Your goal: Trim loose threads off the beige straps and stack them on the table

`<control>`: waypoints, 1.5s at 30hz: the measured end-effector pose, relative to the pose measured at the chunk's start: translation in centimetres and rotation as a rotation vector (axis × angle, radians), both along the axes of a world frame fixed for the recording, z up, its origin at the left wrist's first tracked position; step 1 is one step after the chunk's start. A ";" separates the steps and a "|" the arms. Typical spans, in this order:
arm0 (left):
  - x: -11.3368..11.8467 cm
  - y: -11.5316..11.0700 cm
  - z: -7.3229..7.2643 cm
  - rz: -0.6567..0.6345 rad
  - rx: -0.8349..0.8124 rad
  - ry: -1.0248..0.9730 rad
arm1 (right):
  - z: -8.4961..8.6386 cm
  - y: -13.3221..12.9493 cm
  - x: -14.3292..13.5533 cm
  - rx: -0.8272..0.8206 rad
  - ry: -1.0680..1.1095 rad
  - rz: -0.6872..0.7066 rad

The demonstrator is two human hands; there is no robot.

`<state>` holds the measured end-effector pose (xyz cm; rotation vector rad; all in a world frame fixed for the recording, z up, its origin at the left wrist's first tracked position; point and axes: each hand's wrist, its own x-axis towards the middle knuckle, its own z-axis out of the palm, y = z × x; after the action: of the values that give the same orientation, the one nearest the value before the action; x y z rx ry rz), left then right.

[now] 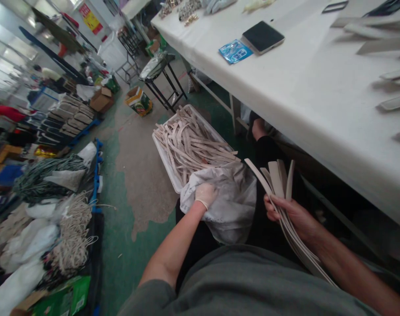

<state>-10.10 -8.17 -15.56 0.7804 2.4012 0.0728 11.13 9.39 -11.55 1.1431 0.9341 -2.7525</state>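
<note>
Here, a cluttered workshop's green floor (pixel 116 263) surrounds the white worktop (pixel 301 96). Beside its long near edge, a plastic crate (pixel 164 164) holds many ungathered beige strips (pixel 189 140). A sack (pixel 234 206) lies under the left grip (pixel 205 194), whose closure I cannot tell; the right grip (pixel 290 213) pinches one gathered bundle (pixel 277 180) near that edge.

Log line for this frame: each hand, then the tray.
left hand: gloved, on pale sack | right hand: gripping strip bundle | white tray: heaped with loose strips
</note>
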 end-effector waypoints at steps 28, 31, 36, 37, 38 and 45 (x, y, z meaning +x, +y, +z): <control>10.7 -9.0 12.8 0.584 0.931 -0.718 | 7.9 -5.6 -5.5 0.613 0.143 0.321; 10.1 -8.6 13.0 0.544 0.934 -0.750 | 9.2 -5.9 -5.5 0.795 0.190 0.398; 10.0 -7.4 13.0 0.450 0.842 -0.814 | 9.8 -6.6 -5.4 0.933 0.212 0.424; 9.9 -7.2 12.8 0.438 0.831 -0.846 | 9.8 -6.6 -5.4 0.940 0.210 0.427; 9.5 -7.2 12.7 0.435 0.823 -0.888 | 9.8 -6.6 -5.5 0.939 0.207 0.421; -4.2 -8.9 20.0 1.104 1.455 -0.728 | 10.1 -5.3 -4.9 0.754 0.173 0.257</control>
<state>-14.31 -17.08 4.43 -0.2222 1.4401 2.1895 6.26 4.12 -1.47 0.7356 2.0785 -2.3519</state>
